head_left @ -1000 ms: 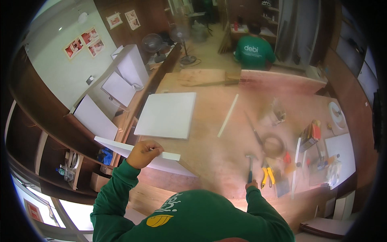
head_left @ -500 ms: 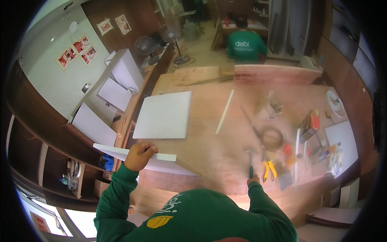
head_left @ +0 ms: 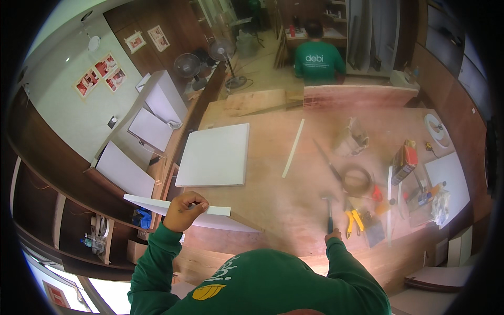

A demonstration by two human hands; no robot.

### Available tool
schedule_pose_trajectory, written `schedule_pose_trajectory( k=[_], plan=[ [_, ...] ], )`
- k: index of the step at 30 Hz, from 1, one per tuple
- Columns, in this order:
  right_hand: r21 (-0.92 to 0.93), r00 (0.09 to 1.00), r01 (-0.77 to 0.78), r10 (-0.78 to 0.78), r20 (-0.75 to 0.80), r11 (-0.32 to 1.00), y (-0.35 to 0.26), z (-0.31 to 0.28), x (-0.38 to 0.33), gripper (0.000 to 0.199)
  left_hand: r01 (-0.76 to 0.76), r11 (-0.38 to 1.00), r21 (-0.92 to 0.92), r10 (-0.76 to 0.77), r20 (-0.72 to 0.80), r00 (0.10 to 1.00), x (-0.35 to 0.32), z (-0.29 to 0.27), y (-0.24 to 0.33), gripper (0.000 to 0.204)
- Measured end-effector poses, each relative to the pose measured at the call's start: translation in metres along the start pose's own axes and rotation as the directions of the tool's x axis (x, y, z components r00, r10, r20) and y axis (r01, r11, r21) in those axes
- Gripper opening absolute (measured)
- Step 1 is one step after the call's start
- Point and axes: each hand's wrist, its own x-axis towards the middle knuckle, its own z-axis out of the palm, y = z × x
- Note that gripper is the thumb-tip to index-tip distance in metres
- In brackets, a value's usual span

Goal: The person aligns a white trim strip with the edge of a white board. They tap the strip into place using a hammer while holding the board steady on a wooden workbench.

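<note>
Little has shifted since a second ago: left hand [head_left: 184, 210] stays clamped on the white board [head_left: 173, 210], right hand [head_left: 332, 237] still keeps the hammer [head_left: 328, 212]; only the view has drifted a bit.

Landmark: the white square panel [head_left: 215, 155] lying flat on the plywood workbench [head_left: 294, 210].

- White board: held just on the person's side of the square panel, at the bench's left corner, tilted up on its long edge, one end out past the bench side. Left fingers curl over its top edge, closed grip.
- Hammer: right of the panel, well apart from it, head resting on the bench, handle pointing back to the person. Right hand wrapped shut on the handle end.
- Yellow-handled pliers [head_left: 353, 219] just right of the hammer; coil of wire [head_left: 357, 178] beyond them; thin white strip [head_left: 293, 148] just right of the panel.
- Another person in a green shirt [head_left: 317, 60] stands past the far end of the bench.

Step, as a judgement: board being steadied for hammering, no strike under way. Next move likely calls for bringing the hammer across to the board while the left hand holds it upright; no nail can be made out.
</note>
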Motion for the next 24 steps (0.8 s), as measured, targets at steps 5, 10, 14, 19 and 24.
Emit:
schedule_pose_trajectory(
  k=[5, 10, 14, 19, 24],
  plan=[
    [-0.012, 1.000, -0.011, 0.011, 0.004, 1.000, -0.004, -0.005, -0.006, 0.047, 0.057, 0.997, 0.056, -0.056, -0.008, 0.998, -0.001, 0.001, 0.002, 0.013],
    [-0.002, 1.000, -0.006, 0.006, -0.001, 1.000, 0.000, -0.001, 0.000, 0.047, 0.026, 0.998, 0.049, -0.024, -0.042, 0.999, -0.001, 0.006, -0.002, 0.014],
    [-0.006, 1.000, 0.007, -0.007, -0.011, 1.000, 0.001, 0.002, 0.000, 0.047, 0.023, 0.993, 0.112, -0.003, -0.181, 0.984, 0.000, 0.013, -0.010, 0.022],
    [0.008, 0.999, 0.031, -0.031, -0.031, 0.999, -0.001, -0.002, -0.006, 0.045, 0.044, 0.999, 0.009, -0.038, -0.346, 0.938, 0.002, 0.019, -0.017, 0.036],
    [0.010, 0.999, 0.032, -0.031, -0.024, 0.999, -0.001, 0.000, -0.005, 0.044, 0.062, 0.994, -0.091, -0.094, -0.409, 0.908, 0.005, 0.020, -0.021, 0.047]
  ],
)
